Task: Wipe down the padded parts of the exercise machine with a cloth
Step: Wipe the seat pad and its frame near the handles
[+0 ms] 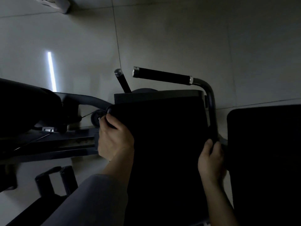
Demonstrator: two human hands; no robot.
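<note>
From the head view, our left hand (114, 137) pinches the upper left corner of a large black cloth (164, 144), and our right hand (211, 160) grips its right edge, stretching it wide. The black padded seat panel (267, 160) lies just right of the right hand, the nearer one. Black foam handles (162, 76) sit beyond.

We look down on a pale tiled floor (179, 38) crossed by thin dark grout lines, with a bright streak of light (51, 70) reflected on it at the left. The dark frame of the exercise machine (53, 144) stands on it, and something white (60, 4) lies at the far top left, too blurred to identify.
</note>
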